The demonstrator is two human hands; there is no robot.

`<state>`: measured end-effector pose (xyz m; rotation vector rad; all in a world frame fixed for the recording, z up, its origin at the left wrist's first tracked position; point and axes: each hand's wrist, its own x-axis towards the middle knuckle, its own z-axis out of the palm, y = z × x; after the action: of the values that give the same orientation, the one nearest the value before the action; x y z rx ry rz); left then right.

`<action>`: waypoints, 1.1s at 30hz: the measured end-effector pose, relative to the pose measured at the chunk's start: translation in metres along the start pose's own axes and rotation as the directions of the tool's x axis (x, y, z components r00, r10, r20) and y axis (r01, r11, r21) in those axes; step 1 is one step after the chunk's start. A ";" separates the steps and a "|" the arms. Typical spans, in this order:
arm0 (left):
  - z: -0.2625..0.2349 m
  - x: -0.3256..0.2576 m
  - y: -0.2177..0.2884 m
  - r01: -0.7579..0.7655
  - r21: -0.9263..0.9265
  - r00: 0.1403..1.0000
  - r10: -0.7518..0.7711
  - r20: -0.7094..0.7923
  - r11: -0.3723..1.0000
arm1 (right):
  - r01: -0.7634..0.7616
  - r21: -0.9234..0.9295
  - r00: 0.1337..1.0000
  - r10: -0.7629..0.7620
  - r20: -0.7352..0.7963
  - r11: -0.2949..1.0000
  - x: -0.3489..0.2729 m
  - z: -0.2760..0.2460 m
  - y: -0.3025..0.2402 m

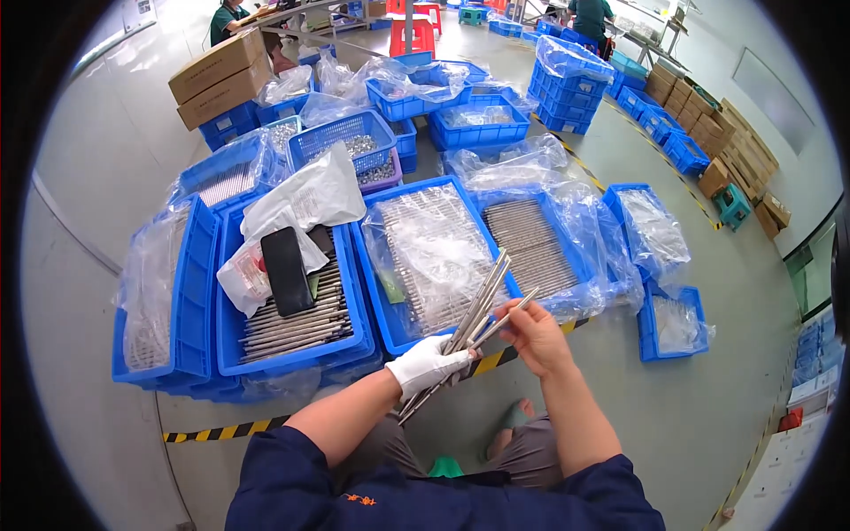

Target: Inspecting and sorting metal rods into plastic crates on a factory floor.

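Observation:
My left hand [425,366], in a white glove, is closed round a bundle of slim metal rods [475,311] that slants up to the right over my lap. My bare right hand [540,341] pinches a single metal rod [515,310] between thumb and fingers, and its lower end meets the bundle at the glove. Just beyond my hands is a blue crate [365,258] of rods under clear plastic. Left of it, another blue crate [221,292] holds loose rods [288,334], with a black phone [287,271] and white plastic packages [312,196] on top.
Rows of rods [529,243] fill a crate at the right. Farther back stand a blue basket [343,142] of small metal parts, cardboard boxes [221,78] and a stack of crates [564,93]. Yellow-black tape [496,361] marks the floor. Two people [589,19] are far off.

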<state>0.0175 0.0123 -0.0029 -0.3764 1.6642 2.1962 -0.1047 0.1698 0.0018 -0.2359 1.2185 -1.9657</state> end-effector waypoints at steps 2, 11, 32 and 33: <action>-0.001 0.000 0.002 0.000 0.028 1.000 0.001 -0.028 1.000 | -0.046 -0.109 0.999 0.048 0.023 0.993 -0.003 0.008 0.007; 0.005 -0.004 -0.002 0.002 -0.065 0.997 -0.007 -0.073 0.998 | -0.012 -0.270 0.997 -0.009 -0.076 0.963 -0.002 0.003 0.006; -0.008 0.003 0.013 -0.120 -0.329 0.989 0.082 -0.126 0.937 | -0.455 -0.158 0.828 0.482 0.288 0.876 -0.004 0.017 0.027; -0.008 0.002 0.013 -0.121 -0.305 0.989 0.087 -0.122 0.945 | -0.480 -0.161 0.809 0.506 0.299 0.863 -0.005 0.017 0.029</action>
<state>0.0104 0.0016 0.0051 -0.5073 1.4151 2.5682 -0.0770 0.1551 -0.0119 -0.2484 1.0080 -1.3602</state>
